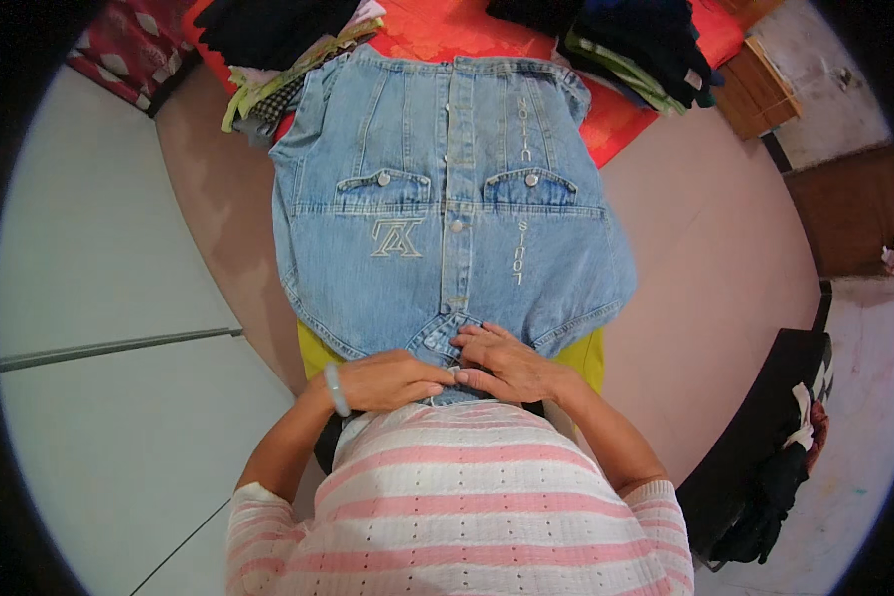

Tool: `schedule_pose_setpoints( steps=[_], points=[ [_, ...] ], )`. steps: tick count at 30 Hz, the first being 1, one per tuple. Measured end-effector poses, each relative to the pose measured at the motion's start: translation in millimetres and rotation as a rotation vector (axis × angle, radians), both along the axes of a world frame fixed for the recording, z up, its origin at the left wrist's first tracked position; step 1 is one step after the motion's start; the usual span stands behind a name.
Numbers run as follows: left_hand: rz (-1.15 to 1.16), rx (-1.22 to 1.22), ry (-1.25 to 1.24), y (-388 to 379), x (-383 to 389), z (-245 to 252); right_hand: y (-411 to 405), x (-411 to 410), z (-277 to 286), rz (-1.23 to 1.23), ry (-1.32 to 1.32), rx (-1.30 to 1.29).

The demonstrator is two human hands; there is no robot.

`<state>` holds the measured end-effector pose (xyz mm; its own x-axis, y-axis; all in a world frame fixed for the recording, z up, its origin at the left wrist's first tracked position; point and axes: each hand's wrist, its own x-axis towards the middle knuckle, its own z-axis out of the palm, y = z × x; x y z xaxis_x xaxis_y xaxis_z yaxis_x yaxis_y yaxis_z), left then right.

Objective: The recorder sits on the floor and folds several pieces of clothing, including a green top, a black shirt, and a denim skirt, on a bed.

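A light blue denim jacket (387,276) lies spread face up before me, its hem at the far side and its collar nearest my body. It has a buttoned placket, two pocket flaps with metal buttons, and pale embroidered lettering. My left hand (395,378), with a pale bangle at the wrist, rests at the collar, thumb and fingers close together on the cloth. My right hand (508,363) is at the other side of the collar, its fingers bent over the denim and its thumb near my left fingertips. A small white piece shows between the hands.
A red cloth (447,30) covers the surface at the far side. Folded dark and green clothes (268,45) are stacked at the back left, and another pile (633,52) at the back right. Yellow-green cloth (585,357) shows below the jacket. A black bench (752,417) with garments stands at right.
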<state>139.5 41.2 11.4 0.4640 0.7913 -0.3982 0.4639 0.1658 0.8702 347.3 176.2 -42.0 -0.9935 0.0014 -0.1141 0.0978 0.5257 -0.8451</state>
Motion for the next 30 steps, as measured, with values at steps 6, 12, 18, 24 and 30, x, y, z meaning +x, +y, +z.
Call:
schedule_pose_setpoints(
  steps=[6,12,18,24,30],
  points=[
    [0.854,0.322,0.318,-12,-40,-7,23,12,16,-0.293,-0.053,-0.319],
    [1.529,0.497,0.519,-45,-158,-90,119,122,-52,-1.436,0.363,-0.434],
    [1.201,0.805,0.759,13,-114,-55,135,129,-104,-1.428,0.05,-1.553],
    [0.544,0.829,0.67,88,-17,-33,175,123,-145,-1.34,0.434,-1.646],
    [0.27,0.829,0.721,115,21,-64,207,126,-123,-1.436,0.712,-1.492]
  ],
)
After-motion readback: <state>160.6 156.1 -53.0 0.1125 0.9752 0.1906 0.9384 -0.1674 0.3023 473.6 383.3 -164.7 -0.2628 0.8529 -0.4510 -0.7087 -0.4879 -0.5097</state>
